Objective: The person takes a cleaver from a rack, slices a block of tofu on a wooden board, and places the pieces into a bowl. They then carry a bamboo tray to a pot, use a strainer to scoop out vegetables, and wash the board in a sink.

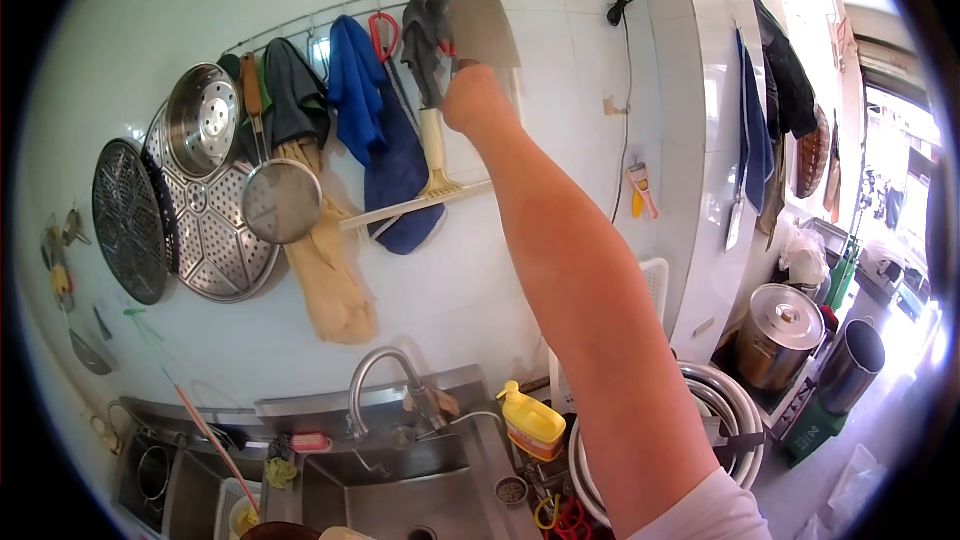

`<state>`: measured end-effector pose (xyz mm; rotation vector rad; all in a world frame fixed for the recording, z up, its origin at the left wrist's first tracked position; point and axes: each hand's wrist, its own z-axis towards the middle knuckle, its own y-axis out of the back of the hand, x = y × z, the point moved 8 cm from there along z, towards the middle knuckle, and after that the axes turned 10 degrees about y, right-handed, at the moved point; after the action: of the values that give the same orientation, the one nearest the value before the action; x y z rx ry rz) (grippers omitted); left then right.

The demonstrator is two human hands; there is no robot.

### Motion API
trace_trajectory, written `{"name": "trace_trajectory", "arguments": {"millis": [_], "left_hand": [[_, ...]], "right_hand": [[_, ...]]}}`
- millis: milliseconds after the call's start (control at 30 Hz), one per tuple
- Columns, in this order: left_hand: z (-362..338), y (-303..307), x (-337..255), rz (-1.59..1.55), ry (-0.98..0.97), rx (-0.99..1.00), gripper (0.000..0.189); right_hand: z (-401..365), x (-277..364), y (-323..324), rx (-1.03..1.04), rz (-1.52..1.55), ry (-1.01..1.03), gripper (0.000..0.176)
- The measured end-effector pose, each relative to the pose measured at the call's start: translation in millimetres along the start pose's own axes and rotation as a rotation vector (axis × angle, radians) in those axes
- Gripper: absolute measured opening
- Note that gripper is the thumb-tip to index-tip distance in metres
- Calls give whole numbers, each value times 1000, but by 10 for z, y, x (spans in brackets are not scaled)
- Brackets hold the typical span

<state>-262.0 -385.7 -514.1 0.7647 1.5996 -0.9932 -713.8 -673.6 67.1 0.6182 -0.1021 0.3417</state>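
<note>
My right arm stretches up to the wall rail, and my right hand (474, 96) is closed at the lower edge of a flat, grey rectangular cleaver (487, 28). Its blade points upward; the handle is mostly hidden by the hand. Just left of the hand hangs a dark grey cloth or glove (425, 40), with red-handled scissors (383, 37) beside it. Under the hand is a cream-handled scraper-like tool (433, 145). My left hand is out of view.
Blue cloths (357, 80), steamer plates (225, 225), a strainer (282, 202) and tan gloves (332, 280) hang leftward. Below are a steel sink (400, 485), curved faucet (375, 370) and yellow bottle (535, 427). A lidded pot (780, 340) and green bin (815, 430) stand right.
</note>
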Motion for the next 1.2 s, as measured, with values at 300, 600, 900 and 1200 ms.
{"name": "trace_trajectory", "arguments": {"millis": [300,600,900,1200], "left_hand": [[-16,-26,-74,9,20,48,67],[55,0,17,-49,20,94,66],[67,-98,89,23,-14,114,63],[-107,236,-142,62,74,48,60]], "right_hand": [[-104,-137,-43,-83,150,-189,36],[-157,-112,-110,10,131,-181,40],[-634,-34,-899,-91,434,-118,33],[-4511,-76,-851,-161,1030,-177,34]]}}
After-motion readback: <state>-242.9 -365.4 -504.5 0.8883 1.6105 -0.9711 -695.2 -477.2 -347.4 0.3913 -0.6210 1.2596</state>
